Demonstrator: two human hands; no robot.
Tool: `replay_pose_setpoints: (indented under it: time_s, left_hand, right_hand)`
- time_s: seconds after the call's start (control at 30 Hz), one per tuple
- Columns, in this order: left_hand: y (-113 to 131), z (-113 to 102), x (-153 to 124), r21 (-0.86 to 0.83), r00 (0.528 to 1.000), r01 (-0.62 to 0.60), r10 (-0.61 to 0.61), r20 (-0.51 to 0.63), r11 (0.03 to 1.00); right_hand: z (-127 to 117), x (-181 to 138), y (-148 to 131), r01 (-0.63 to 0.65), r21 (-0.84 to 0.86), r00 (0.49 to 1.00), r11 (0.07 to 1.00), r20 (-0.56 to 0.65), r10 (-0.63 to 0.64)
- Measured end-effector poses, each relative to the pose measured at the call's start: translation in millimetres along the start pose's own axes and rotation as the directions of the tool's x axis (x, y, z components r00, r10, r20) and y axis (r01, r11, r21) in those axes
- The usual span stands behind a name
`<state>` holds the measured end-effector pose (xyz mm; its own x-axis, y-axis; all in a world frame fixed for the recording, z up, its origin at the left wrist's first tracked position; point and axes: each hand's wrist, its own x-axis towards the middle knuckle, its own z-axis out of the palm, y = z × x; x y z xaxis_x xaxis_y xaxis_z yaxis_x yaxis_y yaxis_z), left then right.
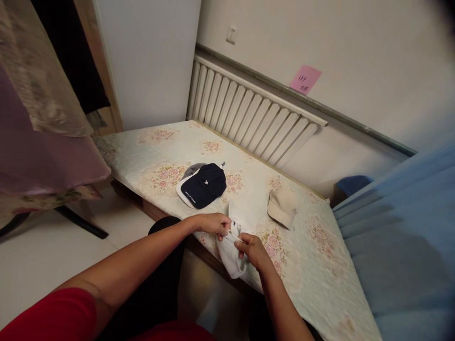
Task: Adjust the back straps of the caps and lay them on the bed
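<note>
A white cap (230,258) is held at the near edge of the floral-covered bed, its strap side toward me. My left hand (217,224) pinches the strap area from the left. From the right, my right hand (250,247) grips the same part between thumb and fingers. Small dark marks show on the white fabric just beyond the fingers. To the left lies a navy cap (209,184) with a white-edged brim, stacked over a grey one that is partly hidden. A beige cap (282,207) rests on the bed to the right.
The bed (192,137) has a pale floral cover. Behind it run a white radiator (245,109) and a wall with a pink note (305,79). A blue curtain (401,237) hangs at right; draped clothes (46,128) and dark legs of furniture stand at left.
</note>
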<state>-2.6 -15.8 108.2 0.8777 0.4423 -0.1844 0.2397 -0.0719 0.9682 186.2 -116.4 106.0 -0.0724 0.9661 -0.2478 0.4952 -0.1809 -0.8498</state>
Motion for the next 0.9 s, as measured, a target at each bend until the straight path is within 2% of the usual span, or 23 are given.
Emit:
replay_pose_setpoints:
  time_s: [0.17, 0.33, 0.53, 0.63, 0.77, 0.83, 0.9]
  left_hand:
    - [1.0, 1.9, 0.1, 0.017, 1.000, 0.001, -0.001, -0.013, 1.000]
    - [1.3, 4.2, 1.0, 0.009, 0.999, -0.034, 0.034, -0.041, 0.999]
    - [3.9, 12.4, 3.8, -0.006, 0.988, 0.013, -0.014, -0.157, 1.000]
    - [3.8, 13.4, 7.0, 0.164, 0.983, 0.018, 0.013, -0.184, 0.986]
    - [8.4, 11.1, 15.0, 0.506, 0.978, -0.019, 0.121, -0.169, 0.862]
    - [16.8, 10.8, 19.7, 0.614, 0.955, 0.017, 0.170, -0.245, 0.789]
    - [29.0, 12.5, 23.2, 0.701, 0.899, 0.019, 0.295, -0.324, 0.713]
  right_hand:
    - [-1.7, -1.1, 4.1, 0.004, -0.001, 1.000, 1.000, 0.027, -0.004]
    - [-6.3, -2.5, 4.5, 0.021, -0.047, 1.000, 0.999, -0.002, -0.021]
    - [-9.4, -6.2, 2.8, 0.062, -0.102, 0.997, 0.993, -0.028, -0.066]
    - [-11.8, -6.1, 2.6, 0.091, -0.178, 0.995, 0.980, -0.025, -0.097]
    - [-24.6, 4.3, -3.2, 0.110, -0.261, 0.992, 0.959, -0.025, -0.121]
    - [-37.3, 11.4, -12.2, 0.126, -0.297, 0.988, 0.947, -0.046, -0.146]
    - [-52.9, 14.7, -25.7, 0.153, -0.336, 0.978, 0.929, -0.084, -0.191]
